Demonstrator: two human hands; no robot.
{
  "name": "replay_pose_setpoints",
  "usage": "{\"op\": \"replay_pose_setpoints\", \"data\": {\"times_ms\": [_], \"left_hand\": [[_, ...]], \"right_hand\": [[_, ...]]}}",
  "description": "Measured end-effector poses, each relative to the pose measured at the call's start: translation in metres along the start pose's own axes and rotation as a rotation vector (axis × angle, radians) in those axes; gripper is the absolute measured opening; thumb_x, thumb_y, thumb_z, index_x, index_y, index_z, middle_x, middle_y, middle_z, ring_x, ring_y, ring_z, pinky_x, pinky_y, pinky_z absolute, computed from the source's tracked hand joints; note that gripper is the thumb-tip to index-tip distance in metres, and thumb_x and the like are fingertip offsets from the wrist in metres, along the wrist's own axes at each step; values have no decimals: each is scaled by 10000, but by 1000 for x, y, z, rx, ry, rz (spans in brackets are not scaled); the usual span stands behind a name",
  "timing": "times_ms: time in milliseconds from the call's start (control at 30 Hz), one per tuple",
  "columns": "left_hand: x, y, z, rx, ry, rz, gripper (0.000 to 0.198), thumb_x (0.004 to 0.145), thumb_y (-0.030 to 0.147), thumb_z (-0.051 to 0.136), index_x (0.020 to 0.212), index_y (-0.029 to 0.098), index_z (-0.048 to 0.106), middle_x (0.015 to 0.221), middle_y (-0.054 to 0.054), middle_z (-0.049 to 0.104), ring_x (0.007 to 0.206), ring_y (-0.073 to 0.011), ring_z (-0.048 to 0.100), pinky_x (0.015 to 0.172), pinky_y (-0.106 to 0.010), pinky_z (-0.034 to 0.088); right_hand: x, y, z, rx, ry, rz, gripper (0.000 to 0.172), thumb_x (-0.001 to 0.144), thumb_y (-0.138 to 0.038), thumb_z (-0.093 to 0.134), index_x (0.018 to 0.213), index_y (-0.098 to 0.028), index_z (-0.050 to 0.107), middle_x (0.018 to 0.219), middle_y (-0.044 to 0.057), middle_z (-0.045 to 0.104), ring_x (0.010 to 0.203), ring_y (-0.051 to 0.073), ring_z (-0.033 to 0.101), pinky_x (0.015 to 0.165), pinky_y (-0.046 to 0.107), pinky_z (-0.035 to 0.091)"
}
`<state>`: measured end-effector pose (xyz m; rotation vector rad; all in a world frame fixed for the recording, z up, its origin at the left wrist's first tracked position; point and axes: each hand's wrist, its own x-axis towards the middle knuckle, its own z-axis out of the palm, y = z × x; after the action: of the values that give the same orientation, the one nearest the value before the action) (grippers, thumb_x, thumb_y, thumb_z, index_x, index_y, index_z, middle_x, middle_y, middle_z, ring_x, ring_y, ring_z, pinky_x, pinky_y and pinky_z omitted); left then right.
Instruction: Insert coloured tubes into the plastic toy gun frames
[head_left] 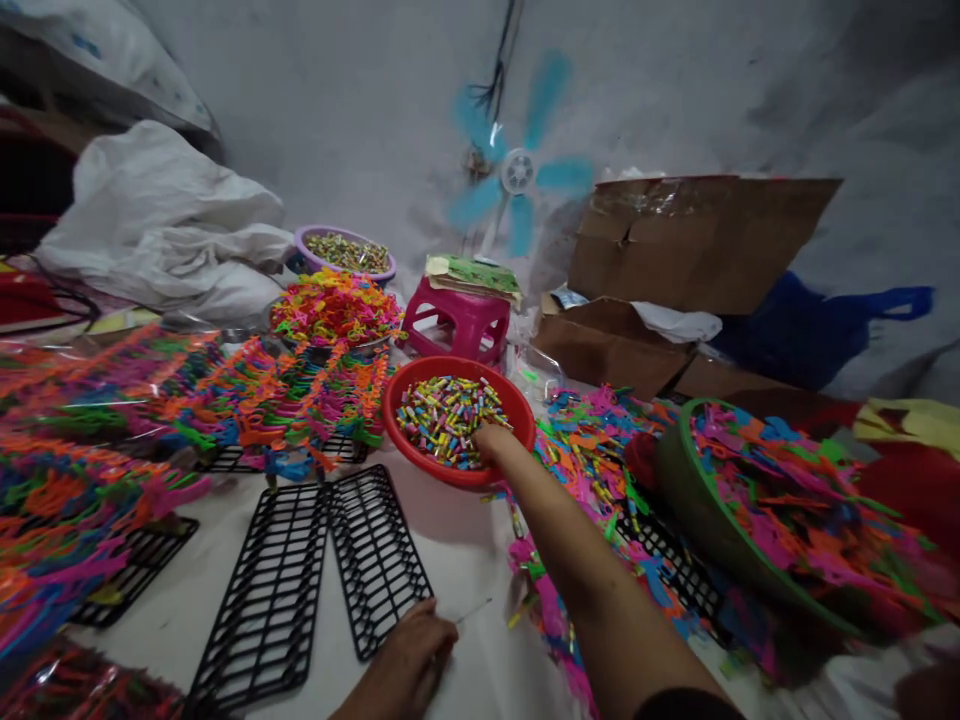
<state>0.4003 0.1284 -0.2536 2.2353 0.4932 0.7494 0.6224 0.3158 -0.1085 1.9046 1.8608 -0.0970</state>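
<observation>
A red basin (395, 435) holds many small multicoloured cylindrical pieces. My right hand (491, 442) reaches into it at the right side of the pile, its fingers hidden among the pieces. My left hand (420, 645) is closed at the bottom centre, with a thin needle-like rod (475, 610) sticking out from it to the right. Just beside that hand, a black slotted rack (379, 560) lies on the white table surface (450, 530). A second black rack (266, 590) lies to its left.
Colourful plastic pieces (277, 400) fill racks at the left; more lie loose at the right beside a green basin (686, 490). Behind stand a pink stool (457, 320), a purple basin (304, 250), a spinning fan (517, 172), a cardboard box (690, 240) and white sacks (165, 220).
</observation>
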Motion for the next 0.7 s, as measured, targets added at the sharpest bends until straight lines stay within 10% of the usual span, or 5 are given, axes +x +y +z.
{"op": "replay_pose_setpoints", "data": {"times_ms": [167, 500, 600, 700], "left_hand": [[4, 7, -9, -71, 30, -57, 215, 787, 81, 380, 880, 179, 548, 802, -44, 625, 838, -152, 554, 895, -318, 405], [1, 16, -24, -610, 390, -373, 265, 831, 401, 416, 932, 188, 538, 902, -71, 598, 820, -165, 565, 715, -288, 466], [4, 28, -30, -1149, 455, -588, 427, 760, 559, 448, 1002, 207, 447, 928, -77, 574, 792, -191, 601, 547, -277, 493], [6, 44, -30, -1499, 204, -548, 564, 672, 556, 574, 1078, 204, 401, 959, -95, 588, 703, -183, 631, 471, -238, 474]], "right_hand": [[-10, -7, 0, -29, 7, -87, 206, 758, -286, 613, 876, -117, 622, 934, 86, 637, 888, 187, 587, 807, 370, 455], [-102, 0, -28, 399, 501, 6, 355, 870, -282, 291, 1039, -114, 555, 960, 119, 636, 848, 163, 598, 724, 256, 451], [-152, -34, -2, 979, 246, -219, 364, 805, -415, 425, 963, -124, 578, 727, 60, 651, 607, 139, 597, 555, 243, 462], [-186, -77, 40, 1237, -165, -303, 273, 678, -386, 580, 799, -147, 632, 535, -8, 583, 440, 100, 507, 442, 218, 408]]}}
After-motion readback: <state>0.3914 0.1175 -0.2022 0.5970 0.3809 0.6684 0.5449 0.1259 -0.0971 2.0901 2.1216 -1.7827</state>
